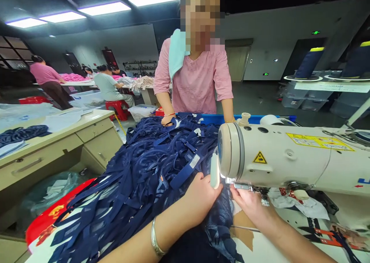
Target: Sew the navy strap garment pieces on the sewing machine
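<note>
Navy fabric pile [138,178] under left hand [202,197], right hand [250,205] at sewing machine [289,159], each grip's closure unclear

Needle area hidden behind sewing machine head [231,149]; both hands' fingertips hidden under it.

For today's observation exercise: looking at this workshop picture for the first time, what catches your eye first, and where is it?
A big heap of navy blue straps and lace pieces fills the centre, spilling toward the camera. At right stands a cream industrial sewing machine, with the left hand and right hand pressing navy fabric under its head. Behind the heap, a co-worker in a pink top reaches into it.
</note>
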Motion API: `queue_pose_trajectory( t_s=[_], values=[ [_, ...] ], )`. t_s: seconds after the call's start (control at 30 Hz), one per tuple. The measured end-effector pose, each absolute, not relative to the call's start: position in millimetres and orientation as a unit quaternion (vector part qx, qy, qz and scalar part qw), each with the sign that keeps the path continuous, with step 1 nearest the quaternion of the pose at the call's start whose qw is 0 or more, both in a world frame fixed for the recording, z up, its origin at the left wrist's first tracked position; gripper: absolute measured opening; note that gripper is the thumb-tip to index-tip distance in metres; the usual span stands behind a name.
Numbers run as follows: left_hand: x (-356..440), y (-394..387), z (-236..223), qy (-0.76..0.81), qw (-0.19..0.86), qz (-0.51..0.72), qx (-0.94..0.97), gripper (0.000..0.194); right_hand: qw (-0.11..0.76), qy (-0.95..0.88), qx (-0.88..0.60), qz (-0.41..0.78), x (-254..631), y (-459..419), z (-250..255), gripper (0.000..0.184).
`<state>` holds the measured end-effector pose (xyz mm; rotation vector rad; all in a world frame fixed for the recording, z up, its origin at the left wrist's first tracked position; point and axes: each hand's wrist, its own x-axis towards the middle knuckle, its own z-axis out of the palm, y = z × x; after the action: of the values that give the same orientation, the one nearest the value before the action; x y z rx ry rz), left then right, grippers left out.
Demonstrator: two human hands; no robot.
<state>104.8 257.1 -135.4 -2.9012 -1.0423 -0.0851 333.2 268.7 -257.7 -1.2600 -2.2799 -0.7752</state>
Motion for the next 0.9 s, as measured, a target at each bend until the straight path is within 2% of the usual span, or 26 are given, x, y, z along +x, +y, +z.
queue_pose_trajectory(
  t_s=[0.1,0.23,0.37,0.43,0.53,0.6,0.7,0.77,0.9],
  values=[
    [105,262,-139,-0.343,0.025,-0.058,-0.937,0.025,0.181,-0.825,-0.424,-0.327,333,267,-257,0.036],
    [109,271,-143,-0.376,0.023,-0.086,-0.922,0.017,0.197,-0.807,-0.465,-0.306,325,269,-247,0.026],
    [112,267,-142,-0.388,0.029,-0.022,-0.921,0.020,0.228,-0.799,-0.486,-0.272,315,265,-242,0.026],
    [111,263,-142,-0.386,0.031,-0.005,-0.922,0.024,0.207,-0.805,-0.500,-0.243,315,261,-243,0.026],
    [109,262,-144,-0.380,0.040,-0.018,-0.924,0.027,0.157,-0.826,-0.492,-0.225,320,258,-249,0.036],
    [107,263,-144,-0.374,0.041,-0.024,-0.926,0.028,0.177,-0.839,-0.480,-0.187,324,259,-253,0.036],
    [106,262,-141,-0.363,0.023,-0.023,-0.931,0.030,0.243,-0.829,-0.493,-0.105,325,264,-258,0.024],
    [108,260,-138,-0.373,0.012,-0.020,-0.927,0.030,0.248,-0.817,-0.506,-0.125,322,266,-258,0.025],
    [116,258,-132,-0.407,0.012,-0.009,-0.913,0.028,0.227,-0.775,-0.523,-0.273,310,263,-245,0.029]
  ],
)
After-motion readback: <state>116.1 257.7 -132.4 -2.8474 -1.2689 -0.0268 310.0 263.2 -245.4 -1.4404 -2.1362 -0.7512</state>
